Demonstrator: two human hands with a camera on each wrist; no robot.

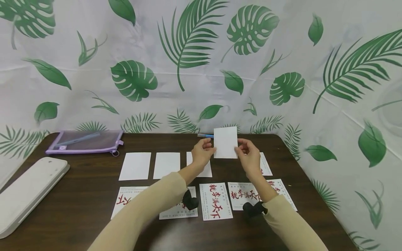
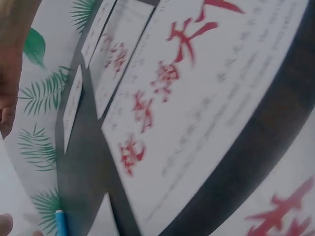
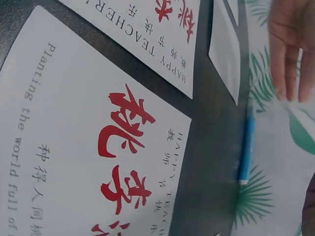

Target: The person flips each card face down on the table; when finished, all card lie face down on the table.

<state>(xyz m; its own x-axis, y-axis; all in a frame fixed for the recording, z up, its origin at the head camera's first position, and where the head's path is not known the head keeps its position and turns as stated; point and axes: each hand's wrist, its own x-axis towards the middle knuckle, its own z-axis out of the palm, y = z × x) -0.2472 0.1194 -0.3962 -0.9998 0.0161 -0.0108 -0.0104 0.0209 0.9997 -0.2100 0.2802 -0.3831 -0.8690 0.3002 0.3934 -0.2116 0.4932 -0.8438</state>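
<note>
A blank white card [image 1: 225,143] is held up over the back of the table in the head view. My left hand [image 1: 202,152] pinches its left edge, and my right hand [image 1: 248,157] pinches its right edge. Behind my left hand lies another white card [image 1: 205,171], partly covered. Near my right wrist lies a card with red writing [image 1: 265,165], partly hidden. Below the arms runs a row of several cards with red Chinese characters, among them an upright one [image 1: 216,201]. In the right wrist view, a printed card [image 3: 74,113] reads "HAPPY TEACHER" in part.
Two white cards, one farther left [image 1: 135,166] and one beside it [image 1: 167,165], lie in the back row. A blue pen [image 1: 206,136] rests by the table's back edge. At left are a purple-edged zip pouch [image 1: 94,151] and a long white case-like object [image 1: 32,193]. Leaf-print cloth hangs behind.
</note>
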